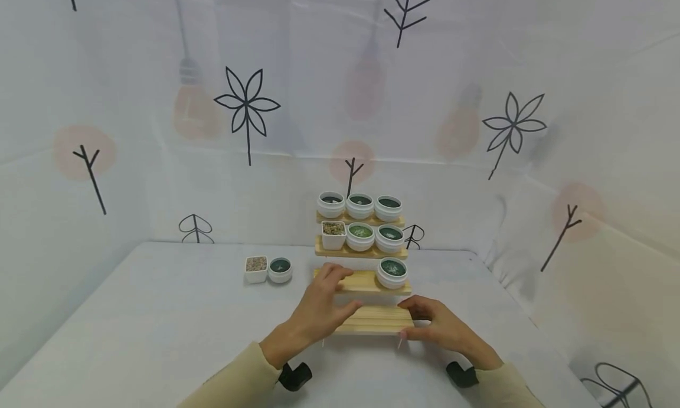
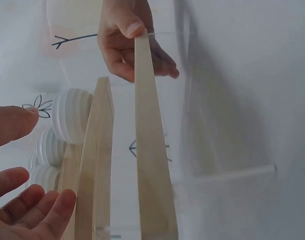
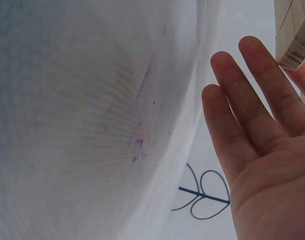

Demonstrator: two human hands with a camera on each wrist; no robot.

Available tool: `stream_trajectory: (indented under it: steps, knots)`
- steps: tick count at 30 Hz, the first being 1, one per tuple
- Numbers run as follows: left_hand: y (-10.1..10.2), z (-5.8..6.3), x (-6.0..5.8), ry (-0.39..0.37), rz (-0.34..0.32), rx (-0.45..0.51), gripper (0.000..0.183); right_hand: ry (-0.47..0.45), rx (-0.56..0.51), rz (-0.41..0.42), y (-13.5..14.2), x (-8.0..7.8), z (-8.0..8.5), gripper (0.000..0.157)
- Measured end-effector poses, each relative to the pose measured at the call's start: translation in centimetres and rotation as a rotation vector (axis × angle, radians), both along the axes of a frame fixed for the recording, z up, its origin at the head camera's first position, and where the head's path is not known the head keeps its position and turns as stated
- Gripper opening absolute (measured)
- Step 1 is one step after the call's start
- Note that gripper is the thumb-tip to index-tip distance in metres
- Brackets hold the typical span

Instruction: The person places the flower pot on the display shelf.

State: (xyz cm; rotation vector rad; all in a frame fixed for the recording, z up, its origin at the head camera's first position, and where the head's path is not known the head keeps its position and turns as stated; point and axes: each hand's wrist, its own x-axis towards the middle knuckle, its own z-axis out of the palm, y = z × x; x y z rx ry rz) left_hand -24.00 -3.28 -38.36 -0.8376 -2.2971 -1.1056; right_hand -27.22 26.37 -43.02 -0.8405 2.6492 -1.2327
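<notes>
A tiered stand with light wooden steps faces me, its lowest step (image 1: 374, 320) nearest. My right hand (image 1: 438, 325) grips that step's right end, thumb at the front edge; its other fingers (image 3: 247, 95) stretch out beside the end in the right wrist view. My left hand (image 1: 321, 299) hovers at the left side of the lower steps, thumb and fingers spread, holding nothing. On the second step (image 1: 357, 282) sits a round white bowl (image 1: 392, 273) with a dark green inside. The upper steps carry several round white bowls (image 1: 360, 237) and one square bowl (image 1: 333, 235) of dried bits.
Left of the stand, a square white bowl (image 1: 256, 269) with dried bits and a round white bowl (image 1: 280, 270) stand side by side on the white table (image 1: 175, 313). A printed white cloth (image 1: 297, 130) hangs behind. Thin pale legs (image 2: 242, 173) support the lowest step.
</notes>
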Motion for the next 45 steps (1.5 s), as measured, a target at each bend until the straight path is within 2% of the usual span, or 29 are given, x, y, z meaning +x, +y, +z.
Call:
stream_trajectory:
  steps: [9,16,22,26,35,39,45]
  knots:
    - [-2.9,-0.4,0.0,0.044,0.005,0.064,0.050,-0.023,-0.017,0.002,-0.1,0.2,0.3,0.038]
    - [-5.6,-0.5,-0.6,0.084,0.050,0.050,0.047,-0.018,-0.006,-0.001,-0.1,0.1,0.2,0.038]
    - [-8.0,-0.8,-1.8,0.138,0.114,0.030,0.048,-0.019,0.001,-0.007,-0.1,0.1,0.2,0.039]
    - [-9.5,-0.9,-2.9,0.145,0.160,0.012,0.049,-0.022,0.002,-0.007,-0.1,0.1,0.2,0.039]
    - [-12.9,-2.1,-5.3,0.053,0.254,-0.058,0.055,-0.011,0.000,-0.003,-0.1,0.0,0.1,0.040]
    - [-14.2,-2.5,-5.9,0.007,0.292,-0.093,0.058,-0.012,-0.003,-0.005,-0.1,0.0,0.1,0.041]
    - [-15.5,-2.9,-6.7,-0.085,0.316,-0.096,0.059,-0.014,-0.006,-0.010,-0.1,0.0,0.1,0.041]
